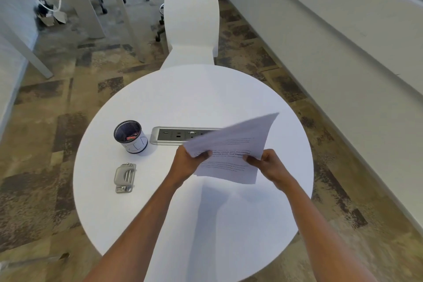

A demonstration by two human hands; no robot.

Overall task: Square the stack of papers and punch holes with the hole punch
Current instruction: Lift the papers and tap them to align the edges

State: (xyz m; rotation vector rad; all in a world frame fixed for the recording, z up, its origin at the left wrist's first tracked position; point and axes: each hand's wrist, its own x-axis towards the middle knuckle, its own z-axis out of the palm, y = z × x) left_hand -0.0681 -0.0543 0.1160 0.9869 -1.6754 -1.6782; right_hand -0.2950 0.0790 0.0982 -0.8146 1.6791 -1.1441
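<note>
White round table (137,213), one. My left hand (186,163) and right hand (266,163) each pinch one side of one stack of papers (229,155), lifted, sheets splayed. One grey hole punch (124,177) sits left, near one mesh cup (130,136).

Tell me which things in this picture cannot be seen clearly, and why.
- Papers, head view: the raised sheets are motion-blurred, so the print and sheet count are unreadable.
- Power strip set in the table: its right end is hidden behind the papers.
- Pen cup: the contents are too dark and small to name.
- Left hand and right hand: the fingers under the sheets are hidden.
- Hole punch: its slot is too small to see.
</note>
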